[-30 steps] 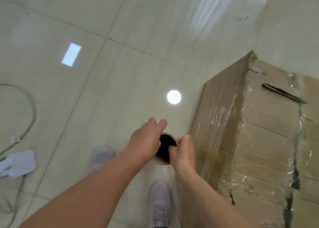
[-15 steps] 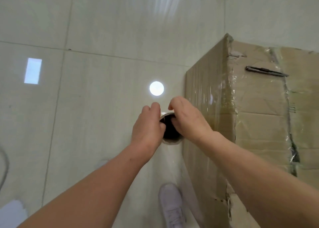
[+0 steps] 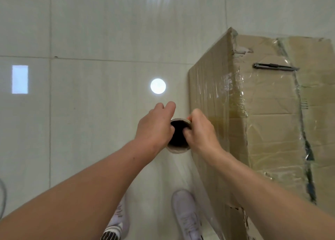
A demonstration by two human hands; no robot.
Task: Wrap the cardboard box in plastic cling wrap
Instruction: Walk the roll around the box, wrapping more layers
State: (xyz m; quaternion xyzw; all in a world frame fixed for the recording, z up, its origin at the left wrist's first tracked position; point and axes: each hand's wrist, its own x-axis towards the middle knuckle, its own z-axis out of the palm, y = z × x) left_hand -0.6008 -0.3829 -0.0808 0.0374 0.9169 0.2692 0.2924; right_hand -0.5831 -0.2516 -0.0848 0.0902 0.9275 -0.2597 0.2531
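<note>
The box [image 3: 272, 130] stands just right of the grip, shiny wrap [image 3: 223, 94] on its near side. The roll [image 3: 178, 149] stands upright between the hands. The left hand [image 3: 154, 129] and right hand [image 3: 199, 133] each pinch its top rim, thumbs inside. Pull too hard and the thin wrap could tear or bunch. Hold too loose and the roll could drop. The knife [image 3: 273, 66] on top, past the grip, could slide off.

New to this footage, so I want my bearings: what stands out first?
At centre, the left hand and right hand grip the open end of a cling wrap roll. Right of them stands a cardboard box, its near faces glossy with film, a dark utility knife lying on top.
</note>
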